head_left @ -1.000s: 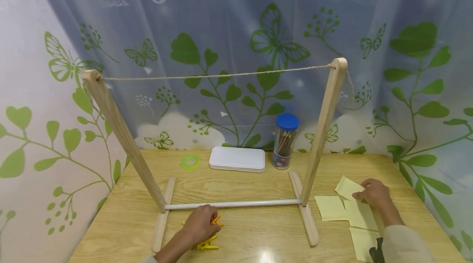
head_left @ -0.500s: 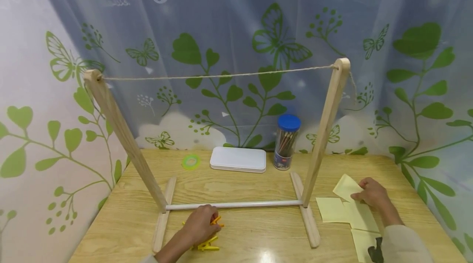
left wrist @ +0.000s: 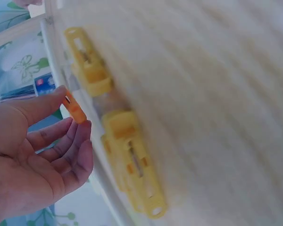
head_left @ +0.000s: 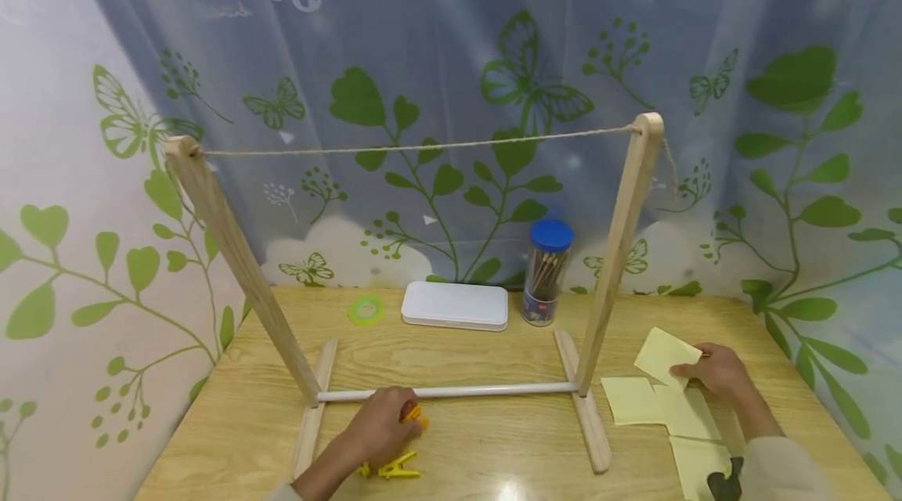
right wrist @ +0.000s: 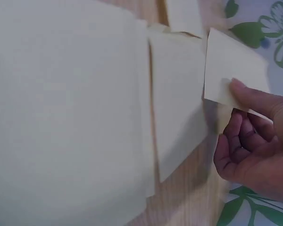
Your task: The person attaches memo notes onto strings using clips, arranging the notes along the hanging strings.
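The left hand (head_left: 382, 429) (left wrist: 42, 155) pinches an orange clip (left wrist: 75, 109) between thumb and fingertips. Beside it on the table lie yellow clips (head_left: 398, 467) (left wrist: 132, 160). At the right, the right hand (head_left: 720, 373) (right wrist: 254, 136) pinches a yellow paper square (head_left: 665, 356) (right wrist: 233, 68) at its edge, thumb on top and fingers beneath. Just below that hand several more yellow paper squares (head_left: 633, 399) (right wrist: 179, 94) lie on the table, some edge to edge or overlapping.
A wooden frame (head_left: 615, 250) with a string (head_left: 437, 143) and a white rod (head_left: 493, 390) spans the table. Behind stand a white case (head_left: 454, 305), a blue-lidded jar (head_left: 543, 274) and a green ring (head_left: 366, 311). A dark object (head_left: 726, 480) overlaps the nearest paper.
The right hand has drawn the yellow square slightly up off the others, and more of it shows. The left hand has lifted the orange clip a little away from the yellow ones.
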### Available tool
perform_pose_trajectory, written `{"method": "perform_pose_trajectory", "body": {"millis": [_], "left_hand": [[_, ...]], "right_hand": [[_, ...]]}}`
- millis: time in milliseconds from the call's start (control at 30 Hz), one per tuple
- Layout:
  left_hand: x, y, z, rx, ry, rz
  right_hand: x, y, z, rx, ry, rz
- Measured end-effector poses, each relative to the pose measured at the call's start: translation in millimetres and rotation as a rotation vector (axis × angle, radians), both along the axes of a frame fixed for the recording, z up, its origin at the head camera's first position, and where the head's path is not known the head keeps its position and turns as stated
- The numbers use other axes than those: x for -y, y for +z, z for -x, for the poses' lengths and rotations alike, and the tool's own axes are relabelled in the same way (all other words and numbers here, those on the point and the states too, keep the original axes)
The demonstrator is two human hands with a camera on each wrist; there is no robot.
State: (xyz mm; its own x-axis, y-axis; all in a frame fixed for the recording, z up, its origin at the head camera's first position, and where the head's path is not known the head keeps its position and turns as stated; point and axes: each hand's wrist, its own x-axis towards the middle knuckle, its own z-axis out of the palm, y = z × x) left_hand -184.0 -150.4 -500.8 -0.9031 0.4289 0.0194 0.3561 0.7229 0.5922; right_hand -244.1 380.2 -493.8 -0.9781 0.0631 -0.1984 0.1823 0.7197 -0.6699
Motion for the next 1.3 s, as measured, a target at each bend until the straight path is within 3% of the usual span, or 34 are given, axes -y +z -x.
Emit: {"method": "perform_pose_trajectory", "body": {"millis": [167, 300, 467, 667, 900, 967, 1033, 1167, 1300], "left_hand": [[1.1, 11.5, 3.1, -0.012, -0.028, -0.016], [1.1, 22.5, 6.1, 0.028, -0.020, -0.048], [1.3, 36.1, 12.8, 0.045, -0.009, -0.096], [2.1, 54.2, 18.6, 0.001, -0.080, -0.134], [-0.6, 80.9, 21.5, -0.025, -0.118, -0.157], [-2.1, 89.1, 21.6, -0.028, -0.108, -0.152], [-4.0, 97.6, 21.4, -0.039, -0.088, -0.154], [-6.9, 115.5, 21.6, -0.098, -0.043, -0.182], [-11.6, 133.1, 23.1, -0.165, -0.031, -0.237]], "right_hand": [[-0.6, 12.2, -4.8, 0.011, 0.033, 0.082], [2.9, 21.6, -10.1, 0.016, 0.049, 0.132], [12.1, 31.8, -23.6, -0.058, 0.053, 0.166], [22.2, 40.9, -47.1, -0.115, 0.030, 0.263], [26.7, 50.1, -72.5, -0.235, -0.008, 0.232], [28.7, 53.7, -79.1, -0.274, -0.007, 0.268], [33.1, 57.6, -86.6, -0.322, -0.002, 0.338], [50.9, 64.2, -99.1, -0.443, 0.037, 0.615], [71.9, 72.5, -103.4, -0.587, 0.104, 0.813]]}}
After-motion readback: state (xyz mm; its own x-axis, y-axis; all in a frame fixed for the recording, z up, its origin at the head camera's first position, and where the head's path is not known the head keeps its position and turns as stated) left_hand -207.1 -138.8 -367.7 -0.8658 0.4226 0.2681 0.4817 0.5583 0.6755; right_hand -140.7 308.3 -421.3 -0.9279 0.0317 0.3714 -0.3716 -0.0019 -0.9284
